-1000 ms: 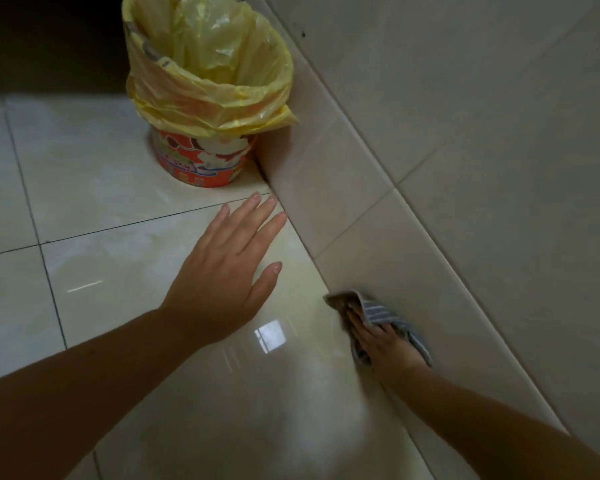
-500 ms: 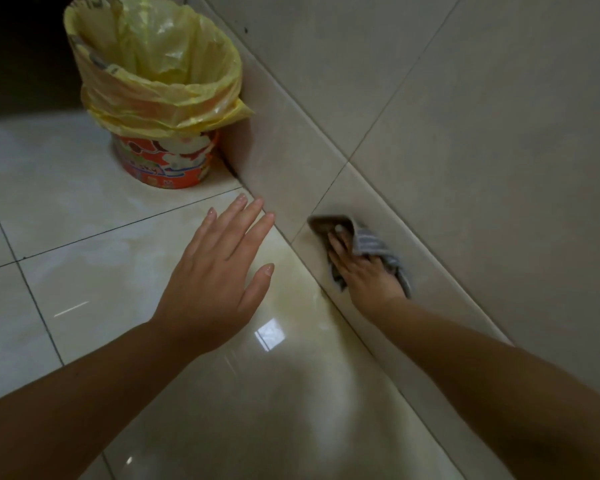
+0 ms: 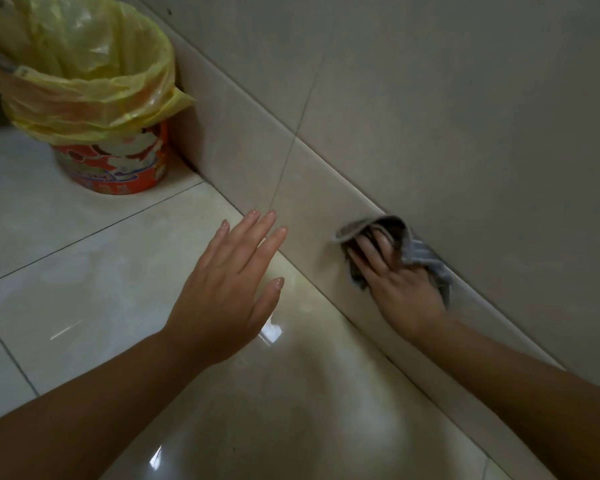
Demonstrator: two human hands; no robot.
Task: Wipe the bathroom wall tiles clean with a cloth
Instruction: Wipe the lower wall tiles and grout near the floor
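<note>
My right hand (image 3: 395, 282) presses a grey striped cloth (image 3: 418, 252) flat against the lowest row of beige wall tiles (image 3: 312, 195), just above the floor joint. The cloth bunches around my fingers and sticks out above and to the right of the hand. My left hand (image 3: 229, 289) hovers over the glossy floor with fingers spread and straight, holding nothing, its fingertips close to the base of the wall.
An orange patterned waste bin (image 3: 115, 164) lined with a yellow plastic bag (image 3: 80, 74) stands in the corner at the upper left, against the wall. Shiny cream floor tiles (image 3: 84, 271) with dark grout lines fill the left and bottom.
My right hand has slid the cloth up the low wall tile, from the floor edge to the tile's upper joint. The view has shifted; my left hand stays spread over the floor.
</note>
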